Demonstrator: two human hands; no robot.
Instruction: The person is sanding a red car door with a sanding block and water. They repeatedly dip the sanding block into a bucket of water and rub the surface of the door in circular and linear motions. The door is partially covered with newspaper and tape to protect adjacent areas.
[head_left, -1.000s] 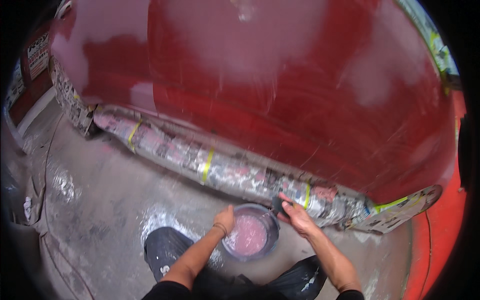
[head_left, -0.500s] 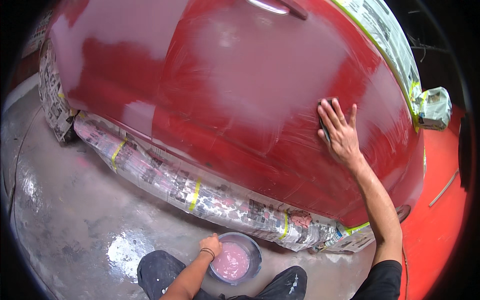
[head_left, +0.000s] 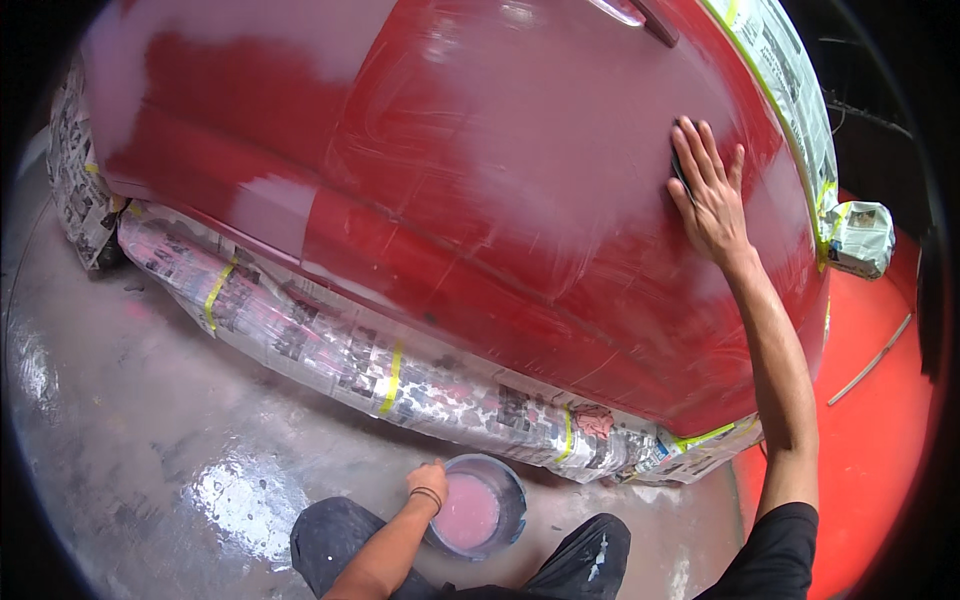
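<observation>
My right hand (head_left: 712,195) lies spread over a dark sanding pad (head_left: 678,168), mostly hidden under it, pressed against the upper right of a red car panel (head_left: 610,320) with dull pinkish-grey patches and wet streaks, below a door handle (head_left: 625,15). Low in the view, my left hand (head_left: 428,483) grips the near left rim of a grey bucket (head_left: 505,500) of cloudy pink liquid (head_left: 466,515), which stands on the floor between my knees.
Newspaper masking with yellow tape covers the lower sill (head_left: 330,335), window edge (head_left: 800,90) and side mirror (head_left: 860,238). Grey concrete floor (head_left: 150,420) with wet patches lies below the car. At right are a red floor area (head_left: 860,450) and a thin rod (head_left: 870,358).
My right hand has moved from the bucket up onto the panel, then further up and right with the pad. My left hand stays on the bucket. The view has tilted upward.
</observation>
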